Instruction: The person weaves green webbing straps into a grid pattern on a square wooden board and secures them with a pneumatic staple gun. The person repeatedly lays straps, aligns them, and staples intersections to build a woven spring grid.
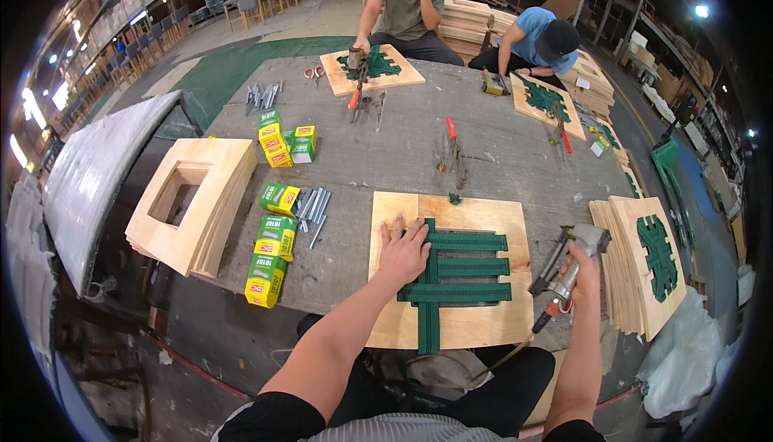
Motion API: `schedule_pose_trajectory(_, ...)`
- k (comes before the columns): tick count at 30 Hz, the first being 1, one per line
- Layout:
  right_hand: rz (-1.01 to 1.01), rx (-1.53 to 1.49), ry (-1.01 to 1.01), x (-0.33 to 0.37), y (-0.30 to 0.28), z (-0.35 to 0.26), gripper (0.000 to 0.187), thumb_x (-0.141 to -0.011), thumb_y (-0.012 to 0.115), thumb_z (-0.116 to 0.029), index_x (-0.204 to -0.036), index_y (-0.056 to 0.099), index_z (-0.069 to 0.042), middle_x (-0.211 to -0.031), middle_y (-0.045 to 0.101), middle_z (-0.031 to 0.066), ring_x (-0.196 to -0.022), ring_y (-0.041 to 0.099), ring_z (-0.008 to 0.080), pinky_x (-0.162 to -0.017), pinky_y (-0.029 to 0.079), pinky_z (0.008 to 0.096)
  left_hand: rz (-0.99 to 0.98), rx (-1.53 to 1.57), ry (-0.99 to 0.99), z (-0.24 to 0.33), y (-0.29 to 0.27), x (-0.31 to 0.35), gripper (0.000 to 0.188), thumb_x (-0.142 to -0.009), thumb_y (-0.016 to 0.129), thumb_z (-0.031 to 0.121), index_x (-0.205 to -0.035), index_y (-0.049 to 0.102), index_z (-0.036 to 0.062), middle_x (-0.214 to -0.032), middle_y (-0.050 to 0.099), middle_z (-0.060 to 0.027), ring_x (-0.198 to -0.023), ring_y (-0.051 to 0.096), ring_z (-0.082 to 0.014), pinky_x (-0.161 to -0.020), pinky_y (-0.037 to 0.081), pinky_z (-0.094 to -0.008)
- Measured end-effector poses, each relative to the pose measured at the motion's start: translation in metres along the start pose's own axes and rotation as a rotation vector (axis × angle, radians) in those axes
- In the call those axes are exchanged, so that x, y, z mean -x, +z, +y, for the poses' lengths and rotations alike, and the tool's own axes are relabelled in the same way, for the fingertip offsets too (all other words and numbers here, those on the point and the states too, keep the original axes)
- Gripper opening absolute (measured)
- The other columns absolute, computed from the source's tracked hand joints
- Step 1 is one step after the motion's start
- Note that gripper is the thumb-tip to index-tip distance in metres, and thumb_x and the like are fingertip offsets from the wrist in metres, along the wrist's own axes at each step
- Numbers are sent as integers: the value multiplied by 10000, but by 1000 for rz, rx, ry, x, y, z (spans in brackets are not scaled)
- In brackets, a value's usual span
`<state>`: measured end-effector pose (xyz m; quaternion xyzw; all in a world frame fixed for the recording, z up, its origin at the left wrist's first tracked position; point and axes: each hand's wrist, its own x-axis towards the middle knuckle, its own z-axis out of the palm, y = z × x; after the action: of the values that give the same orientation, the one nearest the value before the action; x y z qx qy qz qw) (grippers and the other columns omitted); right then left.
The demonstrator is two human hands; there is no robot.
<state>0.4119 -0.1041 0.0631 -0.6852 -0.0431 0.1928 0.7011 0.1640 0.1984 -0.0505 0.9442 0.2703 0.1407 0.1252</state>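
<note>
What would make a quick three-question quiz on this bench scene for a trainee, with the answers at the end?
1. Multiple choice: what does the right hand of the person wearing the camera hold? a) scissors b) a staple gun c) a small box
2. True or false: that person's left hand rests on the wooden board in front of them.
3. Count: how many green straps run from side to side on that board?

Key: 1. b; 2. true; 3. three.
</note>
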Motion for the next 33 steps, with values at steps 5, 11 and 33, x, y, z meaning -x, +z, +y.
schedule_pose_trajectory(5, -247, 141, 205, 20, 93, 4, 415, -898, 795, -336, -1115, 589, -48, -740, 606, 44, -507, 606, 168, -455, 528, 363, -11, 28, 7, 3, 0, -2, 507, -1061, 449, 389, -1515, 488, 166, -1611, 415, -17, -1538, 238, -426, -1239, 115, -659)
schedule_pose_trajectory(11, -481, 286, 207, 26, 210, 37, 292, -922, 760, -207, -1108, 614, -36, -844, 634, 54, -559, 597, 162, -457, 500, 341, 7, 40, -4, -2, 0, -3, 516, -1054, 460, 393, -1517, 493, 169, -1603, 430, -21, -1533, 252, -429, -1229, 126, -674)
schedule_pose_trajectory(33, -475, 519, 205, 20, 266, 58, 175, -924, 730, -161, -949, 621, -26, -770, 613, 42, -514, 558, 144, -427, 460, 345, 60, 126, -29, -9, 5, -3, 502, -1033, 506, 365, -1484, 533, 145, -1576, 475, -27, -1527, 265, -427, -1222, 122, -677)
